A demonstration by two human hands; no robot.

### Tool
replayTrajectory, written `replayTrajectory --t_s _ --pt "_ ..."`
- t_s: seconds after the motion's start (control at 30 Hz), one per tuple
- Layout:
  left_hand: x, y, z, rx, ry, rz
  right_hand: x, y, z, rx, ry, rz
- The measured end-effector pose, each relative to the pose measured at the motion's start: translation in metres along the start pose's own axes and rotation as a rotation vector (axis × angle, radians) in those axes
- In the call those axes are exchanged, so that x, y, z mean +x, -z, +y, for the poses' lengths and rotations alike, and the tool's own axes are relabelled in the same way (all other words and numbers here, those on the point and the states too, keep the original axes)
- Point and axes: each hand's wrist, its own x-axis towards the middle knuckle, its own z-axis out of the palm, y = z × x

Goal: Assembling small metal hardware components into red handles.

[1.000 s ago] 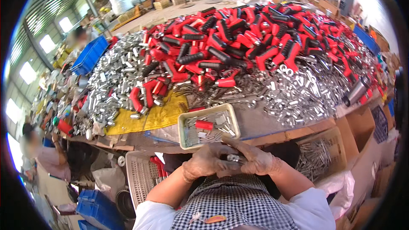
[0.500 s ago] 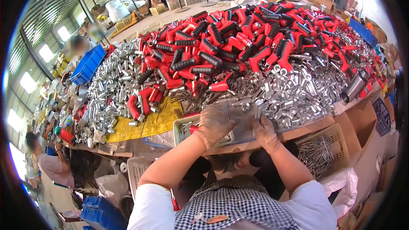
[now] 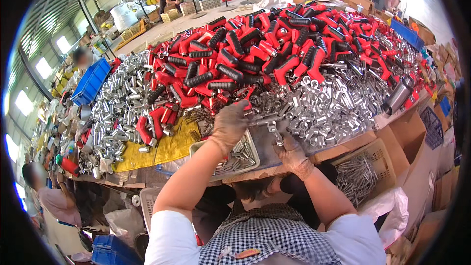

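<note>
My left hand (image 3: 229, 126), in a thin, soiled glove, is over the near edge of the parts heap, its fingers closed round a red handle (image 3: 244, 105) that shows only in part. A grey metal shaft (image 3: 262, 119) stretches rightward from beside these fingers; whether it joins the handle I cannot tell. My right hand (image 3: 293, 156), gloved too, pinches a shiny metal fitting (image 3: 276, 135) with a ring-like upper end, close to the shaft's right end. Below my left hand stands a pale tray (image 3: 256, 153) of small metal pins (image 3: 241, 157).
Red-and-black handles (image 3: 235, 71) and silver sleeves (image 3: 319, 113) are heaped across the table. Yellow cloth (image 3: 167, 153) lies front left. A dark metal cylinder (image 3: 398, 95) rests at right, above a crate (image 3: 385, 167) of metal rods. Blue bins (image 3: 91, 82) flank the heap. Another person (image 3: 56, 194) sits at left.
My left hand has moved up and slightly left, towards the heap, uncovering more of the tray. My right hand has shifted a little down and left; the fitting in it now shows clearly.
</note>
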Motion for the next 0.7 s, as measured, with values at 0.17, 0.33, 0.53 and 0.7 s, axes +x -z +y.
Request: replayTrajectory --t_s 0.17,0.33,0.53,0.7 --pt "-0.06 0.07 -0.017 -0.069 -0.016 -0.025 0.014 0.017 -0.05 -0.468 0.283 -0.143" --pt "-0.117 0.104 -0.031 -0.126 0.091 -0.156 0.022 0.032 -0.069 -0.285 -0.007 -0.337" --pt "-0.139 0.102 -0.006 -0.442 0.117 -0.303 0.029 0.047 -0.158 -0.403 0.077 -0.579" --pt "-0.142 0.098 0.002 -0.705 0.162 -0.569 0.014 0.044 -0.16 -0.448 0.365 -0.521"
